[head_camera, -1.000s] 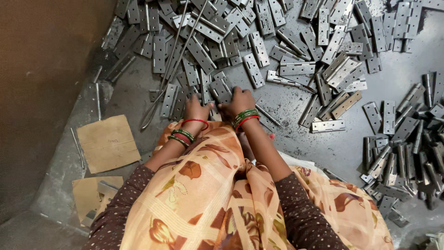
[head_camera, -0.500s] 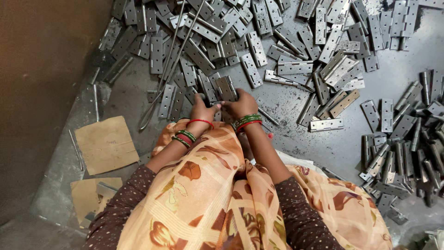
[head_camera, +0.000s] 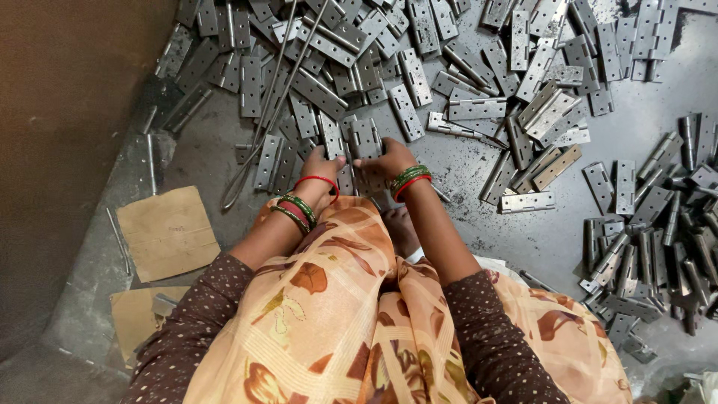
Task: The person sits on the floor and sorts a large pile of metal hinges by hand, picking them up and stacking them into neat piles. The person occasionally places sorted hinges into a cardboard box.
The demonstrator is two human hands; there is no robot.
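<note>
Grey steel hinges (head_camera: 364, 142) were gripped by curled fingers, the left hand (head_camera: 323, 166) and right hand (head_camera: 387, 158) pressed close together, fingertips nearly touching, at the near edge of the hinge heap (head_camera: 419, 67). Bare floor (head_camera: 553, 239) was left open to the right, before a second pile (head_camera: 658, 224). To the left, long wire rods (head_camera: 262, 127) and cardboard pieces (head_camera: 168, 232) were seen beside a brown wall (head_camera: 67, 112).
</note>
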